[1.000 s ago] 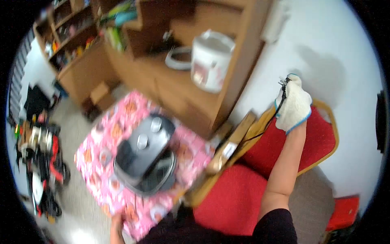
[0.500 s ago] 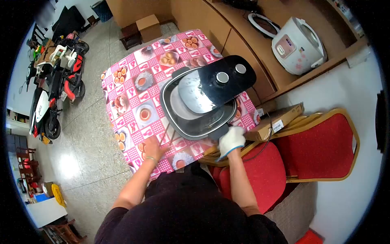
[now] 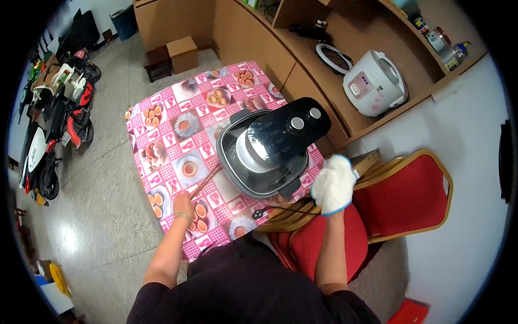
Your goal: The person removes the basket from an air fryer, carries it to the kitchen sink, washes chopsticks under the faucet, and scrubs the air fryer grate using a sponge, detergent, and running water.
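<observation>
My bare left hand (image 3: 183, 205) is closed round the ends of a pair of chopsticks (image 3: 206, 182) over the patterned tablecloth (image 3: 186, 127). My right hand (image 3: 333, 183), in a white glove, is raised over the table's right corner; its fingers look together, and whether anything is inside them is hidden. Left of it, a dark electric pot (image 3: 245, 183) stands on the cloth. The black lid or panel with two silver knobs (image 3: 288, 129) lies across it, above a white round dish (image 3: 251, 155). A black plug with its cord (image 3: 260, 213) rests at the table's front edge.
Red chairs (image 3: 404, 200) stand at the right against the wall. A white rice cooker (image 3: 375, 83) sits on the wooden shelf (image 3: 324, 81) behind. Motorbikes (image 3: 38, 146) are at the far left, and a cardboard box (image 3: 183, 54) is on the floor.
The view has swung down to the table. My right hand has come from the wall beside the chair to the pot's right, and the plug it held now lies at the table edge.
</observation>
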`<action>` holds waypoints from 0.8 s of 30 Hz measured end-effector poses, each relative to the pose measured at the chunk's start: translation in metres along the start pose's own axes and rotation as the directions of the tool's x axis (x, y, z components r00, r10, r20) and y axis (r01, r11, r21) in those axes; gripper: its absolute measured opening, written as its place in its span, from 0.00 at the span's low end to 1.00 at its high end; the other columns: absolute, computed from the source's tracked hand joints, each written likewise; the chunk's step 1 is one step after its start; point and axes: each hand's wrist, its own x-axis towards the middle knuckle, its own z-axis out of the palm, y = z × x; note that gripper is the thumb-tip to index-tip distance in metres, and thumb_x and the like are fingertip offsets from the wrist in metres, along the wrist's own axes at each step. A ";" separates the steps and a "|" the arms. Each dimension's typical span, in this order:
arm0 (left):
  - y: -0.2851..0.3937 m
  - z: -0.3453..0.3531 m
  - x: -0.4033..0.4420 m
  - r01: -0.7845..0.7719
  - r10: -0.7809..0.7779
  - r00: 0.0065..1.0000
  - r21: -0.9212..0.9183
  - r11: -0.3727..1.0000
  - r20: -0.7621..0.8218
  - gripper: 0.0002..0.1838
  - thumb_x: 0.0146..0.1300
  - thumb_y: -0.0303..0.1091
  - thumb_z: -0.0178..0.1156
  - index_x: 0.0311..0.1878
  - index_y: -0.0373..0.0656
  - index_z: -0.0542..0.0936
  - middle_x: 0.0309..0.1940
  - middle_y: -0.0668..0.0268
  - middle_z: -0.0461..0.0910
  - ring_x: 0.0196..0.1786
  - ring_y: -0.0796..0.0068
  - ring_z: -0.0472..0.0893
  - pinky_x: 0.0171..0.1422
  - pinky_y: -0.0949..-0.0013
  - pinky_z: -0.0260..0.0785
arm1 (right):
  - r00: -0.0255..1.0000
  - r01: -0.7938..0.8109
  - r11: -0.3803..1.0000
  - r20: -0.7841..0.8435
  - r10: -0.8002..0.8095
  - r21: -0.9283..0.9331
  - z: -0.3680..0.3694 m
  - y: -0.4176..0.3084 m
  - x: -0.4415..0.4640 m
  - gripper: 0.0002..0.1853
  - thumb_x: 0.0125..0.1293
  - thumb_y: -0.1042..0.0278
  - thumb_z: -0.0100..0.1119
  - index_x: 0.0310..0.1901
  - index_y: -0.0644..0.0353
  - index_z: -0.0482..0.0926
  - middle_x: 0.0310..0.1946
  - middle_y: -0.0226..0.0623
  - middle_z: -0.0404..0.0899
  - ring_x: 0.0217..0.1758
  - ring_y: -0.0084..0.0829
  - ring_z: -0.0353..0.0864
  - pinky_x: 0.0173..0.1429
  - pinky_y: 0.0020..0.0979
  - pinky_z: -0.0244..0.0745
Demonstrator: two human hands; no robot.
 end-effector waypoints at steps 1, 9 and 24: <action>-0.004 -0.002 -0.001 0.052 -0.052 0.996 0.007 0.999 0.076 0.11 0.54 0.30 0.56 0.41 0.37 0.73 0.35 0.49 0.75 0.39 0.49 0.76 0.44 0.54 0.69 | 0.978 0.205 0.937 0.099 -0.184 -0.283 0.001 -0.021 0.009 0.07 0.60 0.62 0.50 0.30 0.55 0.73 0.21 0.29 0.71 0.23 0.31 0.71 0.30 0.29 0.69; -0.032 0.014 -0.036 0.282 -0.278 0.959 -0.174 0.944 0.045 0.09 0.55 0.31 0.54 0.38 0.36 0.74 0.34 0.46 0.77 0.38 0.46 0.77 0.43 0.53 0.69 | 0.669 0.324 0.937 0.668 -0.324 0.130 0.099 -0.066 -0.024 0.09 0.44 0.63 0.60 0.29 0.51 0.74 0.24 0.31 0.73 0.29 0.30 0.74 0.34 0.27 0.70; 0.109 -0.045 0.054 -0.033 -0.122 0.988 -0.896 0.443 -0.096 0.21 0.61 0.43 0.56 0.47 0.33 0.72 0.32 0.68 0.71 0.36 0.79 0.68 0.39 0.73 0.62 | 0.945 -0.323 -0.056 0.325 0.034 0.945 0.030 -0.090 0.070 0.15 0.60 0.60 0.50 0.42 0.63 0.74 0.37 0.44 0.78 0.37 0.39 0.78 0.45 0.37 0.76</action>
